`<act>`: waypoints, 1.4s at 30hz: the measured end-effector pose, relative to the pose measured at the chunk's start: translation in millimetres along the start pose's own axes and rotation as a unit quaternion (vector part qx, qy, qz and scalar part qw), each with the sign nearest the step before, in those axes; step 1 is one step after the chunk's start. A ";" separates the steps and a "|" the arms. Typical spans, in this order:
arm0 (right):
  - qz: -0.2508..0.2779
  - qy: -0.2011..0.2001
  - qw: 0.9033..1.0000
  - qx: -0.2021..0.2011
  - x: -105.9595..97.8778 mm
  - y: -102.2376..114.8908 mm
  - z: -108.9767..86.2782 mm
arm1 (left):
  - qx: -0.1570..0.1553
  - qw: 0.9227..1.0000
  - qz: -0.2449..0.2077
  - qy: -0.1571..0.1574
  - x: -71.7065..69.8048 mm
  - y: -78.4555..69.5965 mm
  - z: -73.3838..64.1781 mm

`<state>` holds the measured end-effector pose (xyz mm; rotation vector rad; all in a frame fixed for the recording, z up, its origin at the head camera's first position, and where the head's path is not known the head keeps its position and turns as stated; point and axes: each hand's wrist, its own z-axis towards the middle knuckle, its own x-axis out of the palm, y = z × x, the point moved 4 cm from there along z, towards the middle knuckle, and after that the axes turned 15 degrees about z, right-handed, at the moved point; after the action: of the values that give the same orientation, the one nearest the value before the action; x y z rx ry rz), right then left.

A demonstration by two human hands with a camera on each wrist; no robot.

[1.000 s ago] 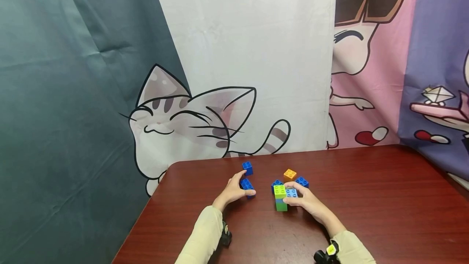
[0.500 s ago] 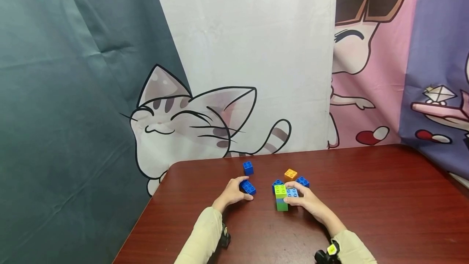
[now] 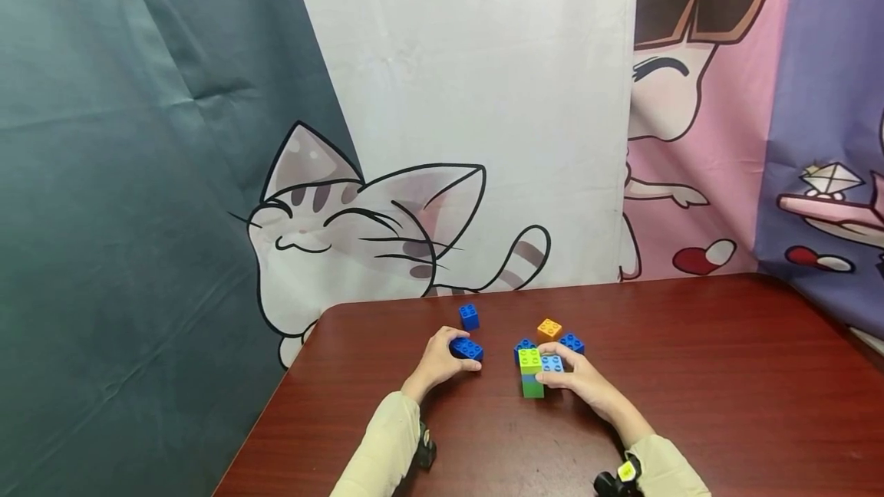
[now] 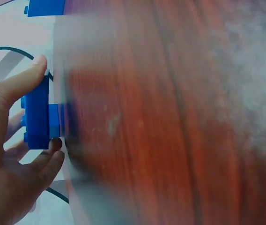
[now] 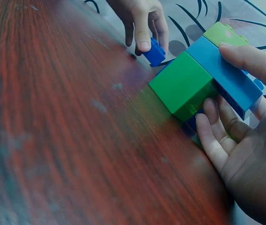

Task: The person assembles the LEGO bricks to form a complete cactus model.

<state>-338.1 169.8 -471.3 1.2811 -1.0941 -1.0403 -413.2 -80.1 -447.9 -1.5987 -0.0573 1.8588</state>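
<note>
In the head view my left hand pinches a dark blue brick between thumb and fingers, low over the table. Its studs face sideways in the left wrist view, where the thumb lies on one end of the blue brick. My right hand holds a small stack by its light blue brick. A lime brick sits on one end of that light blue brick, and a green brick is under it. The right fingers partly hide the stack's far side.
Behind the stack stand a dark blue brick, an orange brick and another blue brick. A small blue brick lies beyond my left hand. The brown table ends at a printed cloth backdrop.
The left fingers have closed in on the dark blue brick, and it has turned to lie more crosswise. My right hand and the stack have stayed about where they were.
</note>
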 end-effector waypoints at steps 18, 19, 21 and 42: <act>-0.020 -0.005 1.000 0.002 -4.1 -0.8 -1.7 | -0.008 0.998 -0.044 -0.046 -14.7 -34.4 -0.2; -0.025 -0.009 1.000 0.003 -4.3 -0.9 -1.7 | 0.000 0.998 -0.043 -0.043 -15.6 -39.3 -0.3; -0.027 -0.011 1.000 0.001 -4.1 -1.1 -1.3 | 0.012 0.999 -0.039 -0.034 -17.4 -48.5 -0.6; -0.003 0.010 1.000 -0.013 -1.2 1.4 -1.4 | 0.022 0.999 -0.027 -0.011 -20.1 -96.6 -7.1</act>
<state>-336.9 171.3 -469.9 1.2722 -1.0585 -1.0422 -362.6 -18.6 -389.3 -1.5331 -0.0691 1.8229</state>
